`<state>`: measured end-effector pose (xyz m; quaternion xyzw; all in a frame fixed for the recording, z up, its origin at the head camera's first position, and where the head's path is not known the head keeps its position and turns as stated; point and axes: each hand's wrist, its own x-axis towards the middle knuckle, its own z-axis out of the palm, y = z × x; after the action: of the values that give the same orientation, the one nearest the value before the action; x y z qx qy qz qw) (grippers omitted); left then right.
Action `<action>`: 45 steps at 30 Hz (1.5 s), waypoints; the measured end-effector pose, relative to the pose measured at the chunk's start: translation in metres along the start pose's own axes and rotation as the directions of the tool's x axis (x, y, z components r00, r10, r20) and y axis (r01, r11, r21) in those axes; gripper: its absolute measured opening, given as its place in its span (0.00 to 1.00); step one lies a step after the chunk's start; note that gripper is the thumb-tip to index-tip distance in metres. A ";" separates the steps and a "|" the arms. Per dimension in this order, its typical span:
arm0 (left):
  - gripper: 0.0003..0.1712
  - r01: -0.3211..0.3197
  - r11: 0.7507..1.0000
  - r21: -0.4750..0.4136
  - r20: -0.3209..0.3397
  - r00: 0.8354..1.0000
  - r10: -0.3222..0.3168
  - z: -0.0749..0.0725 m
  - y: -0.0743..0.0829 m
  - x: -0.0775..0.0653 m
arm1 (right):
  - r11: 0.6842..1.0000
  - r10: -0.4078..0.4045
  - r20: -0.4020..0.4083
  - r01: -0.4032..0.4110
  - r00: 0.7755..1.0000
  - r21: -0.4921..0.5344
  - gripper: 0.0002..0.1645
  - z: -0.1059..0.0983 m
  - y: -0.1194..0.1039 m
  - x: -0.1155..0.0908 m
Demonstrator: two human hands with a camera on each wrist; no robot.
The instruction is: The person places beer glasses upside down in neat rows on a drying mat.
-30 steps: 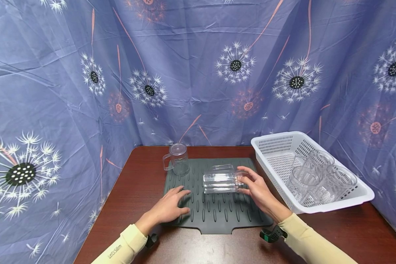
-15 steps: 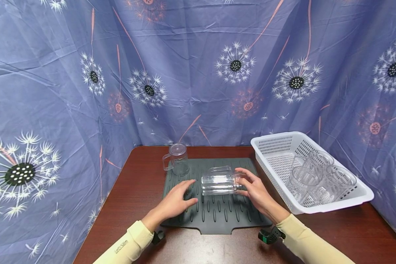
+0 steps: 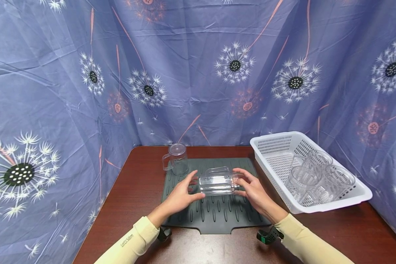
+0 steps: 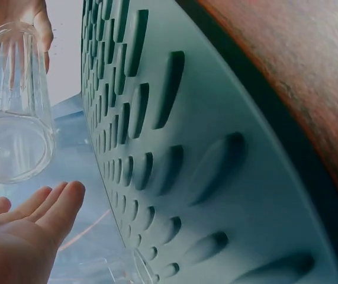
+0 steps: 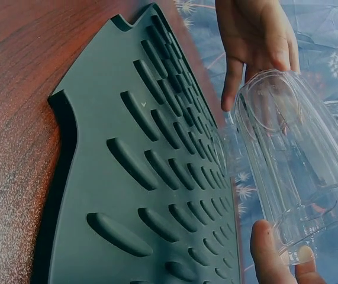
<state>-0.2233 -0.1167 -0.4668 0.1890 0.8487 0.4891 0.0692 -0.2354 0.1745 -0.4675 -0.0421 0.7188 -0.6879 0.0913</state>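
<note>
A clear glass mug (image 3: 217, 186) lies on its side in the air above the dark drying mat (image 3: 216, 220), its handle pointing to the back. My right hand (image 3: 255, 190) grips it round the mouth end, as the right wrist view shows with fingertips on the rim. My left hand (image 3: 180, 196) is at the base end, thumb and fingers spread. In the left wrist view a gap shows between the left fingers (image 4: 62, 210) and the mug's round base (image 4: 15, 148). Another glass mug (image 3: 179, 161) stands upside down at the mat's back left corner, handle to the left.
On the right, a white perforated basket (image 3: 336, 207) holds several clear glass mugs (image 3: 305, 179). A brown wooden table (image 3: 125, 183) carries everything. Behind it hangs a blue curtain (image 3: 191, 73) with dandelion prints.
My left hand has moved right and slightly back, from the mat's left side to the mug's base. The held mug has shifted slightly left with my right hand.
</note>
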 end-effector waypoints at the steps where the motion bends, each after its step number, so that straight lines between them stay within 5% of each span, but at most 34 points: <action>1: 0.50 0.005 1.000 0.001 0.002 1.000 -0.005 0.001 0.000 0.000 | 1.000 0.002 0.000 -0.002 1.000 0.002 0.28 0.001 0.000 0.000; 13: 0.49 0.035 0.997 -0.062 -0.001 0.999 -0.035 0.005 0.004 0.001 | 1.000 0.007 0.026 -0.008 1.000 0.026 0.28 0.005 -0.004 -0.001; 31: 0.42 -0.039 0.986 -0.162 -0.103 0.994 0.023 0.007 0.004 0.007 | 0.998 0.014 0.087 -0.020 0.996 0.062 0.29 0.003 0.000 0.002; 38: 0.41 -0.062 0.988 -0.142 -0.114 0.992 0.045 0.001 0.008 0.010 | 0.996 0.031 0.119 -0.040 0.992 0.075 0.32 0.002 0.002 0.003; 45: 0.40 -0.074 0.997 -0.031 -0.111 0.991 0.070 -0.010 0.017 0.013 | 0.996 0.028 0.142 -0.040 0.989 0.081 0.33 0.002 0.003 0.004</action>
<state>-0.2339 -0.1120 -0.4468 0.1911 0.8350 0.5159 0.0080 -0.2383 0.1722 -0.4711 -0.0745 0.6816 -0.7112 0.1551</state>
